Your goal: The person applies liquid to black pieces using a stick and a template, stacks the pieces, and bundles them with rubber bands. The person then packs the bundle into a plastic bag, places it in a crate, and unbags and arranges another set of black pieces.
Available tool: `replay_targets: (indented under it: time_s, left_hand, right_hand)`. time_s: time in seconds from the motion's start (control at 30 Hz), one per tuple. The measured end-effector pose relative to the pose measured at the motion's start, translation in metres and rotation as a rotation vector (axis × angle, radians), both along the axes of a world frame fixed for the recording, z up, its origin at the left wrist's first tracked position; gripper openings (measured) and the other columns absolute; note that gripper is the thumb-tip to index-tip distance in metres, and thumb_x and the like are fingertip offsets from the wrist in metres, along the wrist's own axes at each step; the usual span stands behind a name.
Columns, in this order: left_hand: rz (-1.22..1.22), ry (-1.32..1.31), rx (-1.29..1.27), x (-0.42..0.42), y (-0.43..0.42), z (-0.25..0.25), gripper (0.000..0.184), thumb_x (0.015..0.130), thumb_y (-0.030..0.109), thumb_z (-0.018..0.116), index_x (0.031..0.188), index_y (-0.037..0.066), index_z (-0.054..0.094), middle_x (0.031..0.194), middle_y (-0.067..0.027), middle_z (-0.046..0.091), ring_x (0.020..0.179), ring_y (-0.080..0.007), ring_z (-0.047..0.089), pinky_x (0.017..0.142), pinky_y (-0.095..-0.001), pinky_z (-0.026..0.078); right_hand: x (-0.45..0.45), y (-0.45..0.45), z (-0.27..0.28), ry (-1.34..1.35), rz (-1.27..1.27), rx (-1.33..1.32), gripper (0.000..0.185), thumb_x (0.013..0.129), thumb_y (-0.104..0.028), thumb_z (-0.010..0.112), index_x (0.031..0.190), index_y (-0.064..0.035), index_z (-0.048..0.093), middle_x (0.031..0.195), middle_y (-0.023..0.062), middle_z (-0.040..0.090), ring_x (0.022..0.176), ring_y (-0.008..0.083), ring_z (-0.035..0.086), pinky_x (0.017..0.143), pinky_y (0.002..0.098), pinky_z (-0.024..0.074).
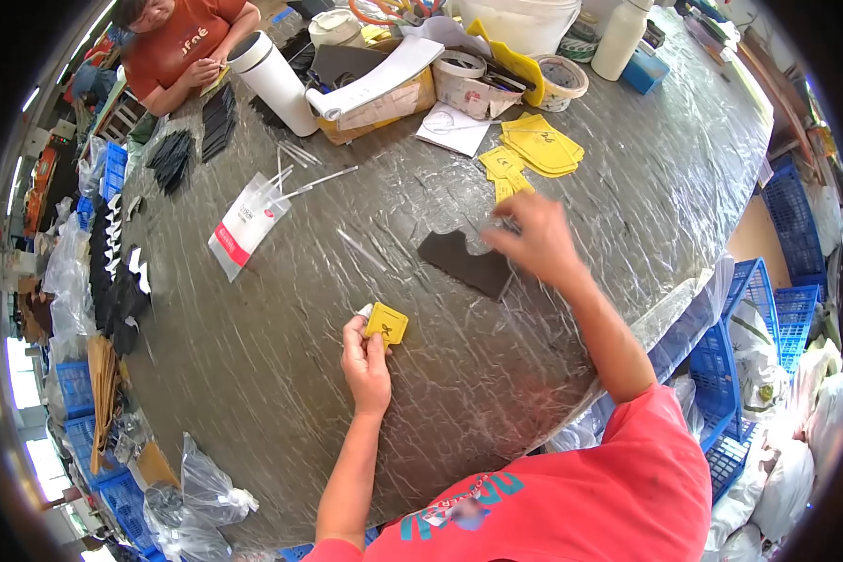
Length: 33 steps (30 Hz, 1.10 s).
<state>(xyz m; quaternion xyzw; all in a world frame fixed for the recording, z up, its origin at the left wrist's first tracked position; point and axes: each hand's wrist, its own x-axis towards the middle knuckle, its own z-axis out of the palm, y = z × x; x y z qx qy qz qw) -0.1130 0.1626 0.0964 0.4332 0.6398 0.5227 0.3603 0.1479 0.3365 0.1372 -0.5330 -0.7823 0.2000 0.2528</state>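
Note:
My left hand (pixel 367 363) holds a small yellow card (pixel 386 323) with black writing, pinched between thumb and fingers above the table (pixel 281 375). To the right, my right hand (pixel 534 234) is bent over the upper right edge of a dark cut piece (pixel 466 264) with a notched top; blur hides what its fingertips hold, if anything. Just beyond that hand lie small yellow cards (pixel 502 164) and a stack of larger yellow templates (pixel 543 145). A clear strip (pixel 361 250) lies left of the dark piece.
A white-and-red packet (pixel 244 229) with thin sticks lies at left. Along the back stand a white tumbler (pixel 273 84), a cardboard box (pixel 384 110), tubs (pixel 562 82) and a bottle (pixel 621 39). Across the table a person (pixel 183 47) works. Blue crates (pixel 721 375) stand at right.

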Motion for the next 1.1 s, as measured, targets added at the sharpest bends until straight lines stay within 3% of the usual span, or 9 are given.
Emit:
replay_targets:
  time_s: [0.13,0.27,0.53,0.67,0.73,0.83,0.87,0.97,1.1]
  left_hand:
    - [0.031,0.095,0.03,0.006,-0.001,-0.003,0.033,0.098,0.005,0.047,0.131,-0.002,0.048,0.102,-0.007,0.061,0.076,-0.0096,0.055,0.067,-0.0263,0.049]
    - [0.049,0.077,0.057,0.007,-0.003,-0.001,0.035,0.098,0.005,0.046,0.132,-0.002,0.047,0.099,-0.0069,0.06,0.075,-0.0098,0.054,0.067,-0.0266,0.049]
    - [0.05,-0.168,0.059,0.003,0.0,0.007,0.045,0.098,0.004,0.045,0.141,0.001,0.035,0.106,-0.0087,0.059,0.086,-0.013,0.059,0.077,-0.0294,0.052]
    - [0.078,-0.296,0.052,0.0,0.002,0.025,0.054,0.095,-0.001,0.048,0.145,0.003,0.029,0.112,-0.0113,0.058,0.089,-0.0169,0.062,0.08,-0.0318,0.053]
    - [0.068,-0.331,0.072,0.003,0.007,0.031,0.057,0.093,-0.003,0.049,0.146,0.003,0.027,0.111,-0.0111,0.057,0.09,-0.0178,0.063,0.082,-0.0323,0.053]
    - [0.012,-0.302,0.083,0.009,0.011,0.032,0.062,0.093,-0.006,0.048,0.148,0.003,0.021,0.112,-0.0097,0.053,0.095,-0.0171,0.061,0.084,-0.033,0.054]
    - [0.006,-0.277,0.078,0.012,0.01,0.031,0.062,0.093,-0.007,0.048,0.148,0.003,0.02,0.112,-0.0095,0.052,0.095,-0.0167,0.061,0.084,-0.0325,0.054]
    - [0.007,-0.212,0.048,0.018,0.009,0.036,0.061,0.094,-0.007,0.048,0.147,0.003,0.021,0.109,-0.008,0.052,0.093,-0.0144,0.06,0.08,-0.0297,0.054]
    - [-0.027,-0.112,-0.017,0.013,0.003,0.03,0.058,0.094,-0.006,0.048,0.147,0.003,0.026,0.101,-0.0048,0.051,0.087,-0.0101,0.057,0.074,-0.0255,0.052]
  right_hand:
    - [0.021,0.057,-0.026,-0.067,-0.292,0.084,0.036,0.077,-0.036,0.074,0.097,-0.0068,0.069,0.098,0.0133,0.066,0.096,0.0309,0.063,0.086,0.0447,0.0459]
    - [0.018,0.074,-0.018,-0.217,-0.327,-0.114,0.038,0.077,-0.036,0.073,0.094,-0.0022,0.069,0.093,0.0138,0.07,0.09,0.0298,0.067,0.078,0.0419,0.0519]
    - [0.025,0.05,-0.018,0.243,-0.37,-0.072,0.026,0.082,-0.023,0.071,0.097,-0.0005,0.07,0.084,0.013,0.07,0.078,0.0225,0.067,0.072,0.0342,0.051]
    - [0.009,-0.019,0.008,0.536,-0.156,-0.308,0.022,0.085,-0.016,0.071,0.097,0.002,0.068,0.075,0.0064,0.065,0.071,0.0113,0.061,0.066,0.0282,0.0484]
    - [-0.008,-0.062,0.015,0.512,0.04,-0.562,0.022,0.083,-0.015,0.072,0.096,0.0018,0.067,0.077,0.0089,0.067,0.07,0.0152,0.064,0.067,0.0297,0.05]
    - [-0.023,-0.096,0.014,0.231,0.232,-0.429,0.02,0.081,-0.013,0.072,0.097,-0.0011,0.066,0.084,0.0102,0.067,0.072,0.022,0.067,0.068,0.0333,0.0518]
    - [-0.03,-0.102,0.017,0.164,0.194,-0.292,0.019,0.081,-0.012,0.071,0.097,-0.0043,0.065,0.091,0.0106,0.065,0.075,0.0272,0.067,0.068,0.0371,0.0522]
    - [-0.041,-0.104,0.033,0.193,0.16,-0.236,0.02,0.082,-0.013,0.071,0.1,-0.0069,0.064,0.093,0.0089,0.062,0.08,0.0269,0.065,0.071,0.0387,0.051]
    - [-0.036,-0.07,0.024,0.027,0.056,0.104,0.031,0.08,-0.015,0.072,0.108,-0.0084,0.06,0.105,0.0093,0.057,0.103,0.0306,0.055,0.086,0.0428,0.0438]
